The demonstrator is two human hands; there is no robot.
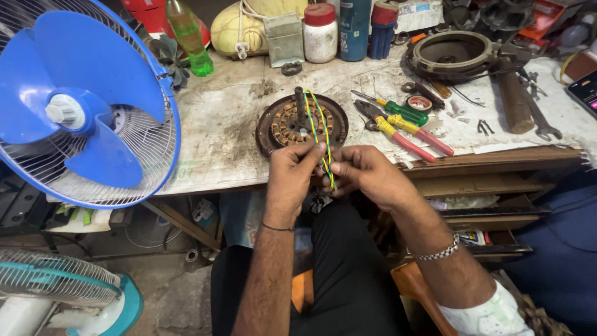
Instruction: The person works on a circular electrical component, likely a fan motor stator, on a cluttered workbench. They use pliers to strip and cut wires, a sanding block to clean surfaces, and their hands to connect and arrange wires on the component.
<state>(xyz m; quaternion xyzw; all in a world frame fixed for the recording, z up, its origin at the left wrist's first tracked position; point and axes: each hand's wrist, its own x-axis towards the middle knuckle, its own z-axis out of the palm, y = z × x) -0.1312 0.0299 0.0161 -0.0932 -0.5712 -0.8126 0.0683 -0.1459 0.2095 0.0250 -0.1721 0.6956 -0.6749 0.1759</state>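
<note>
Left hand (292, 177) and right hand (367, 174) pinch thin green-and-yellow wires (320, 134) trailing from the round copper-wound motor stator (301, 124) just beyond them; separating the strands likely demands fingertip care.

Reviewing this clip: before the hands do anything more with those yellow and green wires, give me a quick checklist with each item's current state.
1. Left hand pinching the wires: ok.
2. Right hand gripping the same wires lower down: ok.
3. Wires run up to the motor stator on the bench: ok.
4. Wire ends stripped: cannot tell, hidden by fingers.
5. Pliers and green-handled tool lying beside the stator: ok.
6. Blue fan blades stopped: ok.
</note>
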